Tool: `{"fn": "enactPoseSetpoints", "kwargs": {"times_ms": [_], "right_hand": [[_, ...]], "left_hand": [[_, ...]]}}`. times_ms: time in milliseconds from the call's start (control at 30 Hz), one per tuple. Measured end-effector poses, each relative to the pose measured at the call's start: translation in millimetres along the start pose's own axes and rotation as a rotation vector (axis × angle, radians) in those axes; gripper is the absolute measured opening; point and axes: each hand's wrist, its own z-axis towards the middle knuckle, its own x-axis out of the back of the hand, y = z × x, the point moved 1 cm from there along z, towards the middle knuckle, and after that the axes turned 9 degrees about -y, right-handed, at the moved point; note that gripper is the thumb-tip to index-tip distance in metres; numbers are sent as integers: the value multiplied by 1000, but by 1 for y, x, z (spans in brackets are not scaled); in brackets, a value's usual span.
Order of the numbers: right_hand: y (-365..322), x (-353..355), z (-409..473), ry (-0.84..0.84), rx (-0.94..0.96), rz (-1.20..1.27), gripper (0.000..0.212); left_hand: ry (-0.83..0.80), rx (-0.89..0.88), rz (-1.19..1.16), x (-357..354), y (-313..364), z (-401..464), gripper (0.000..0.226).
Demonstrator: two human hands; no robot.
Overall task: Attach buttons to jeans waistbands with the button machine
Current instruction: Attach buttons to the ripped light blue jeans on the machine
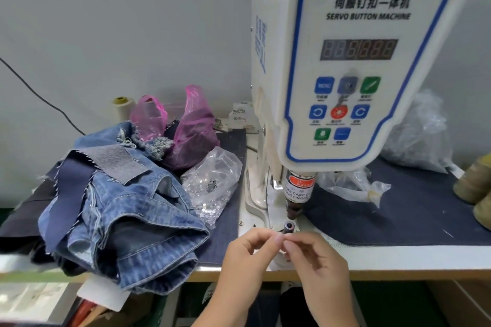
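Note:
The white servo button machine [345, 66] stands on the table, its punch head [295, 194] hanging above the small dark lower die [289, 227]. My left hand [247, 255] and my right hand [316, 257] meet fingertip to fingertip just in front of the die. They seem to pinch something tiny there, too small to make out. A pile of blue jeans [127, 215] lies to the left on the table. A clear bag of metal buttons [212, 183] sits between the jeans and the machine.
Pink plastic bags [191, 127] and a thread cone [122, 107] stand at the back by the wall. Clear plastic bags [353, 186] lie right of the machine on dark cloth [398, 215]. Olive thread spools [475, 186] sit at the far right edge.

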Motion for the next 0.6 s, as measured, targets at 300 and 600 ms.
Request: {"fn": "enactPoseSetpoints", "kwargs": {"times_ms": [300, 600], "right_hand": [[31, 28, 17, 270, -56, 42, 25], [43, 38, 21, 257, -75, 17, 19]], "left_hand": [[160, -202, 348, -1, -1, 25, 22], [73, -311, 698, 4, 4, 40, 6]]}}
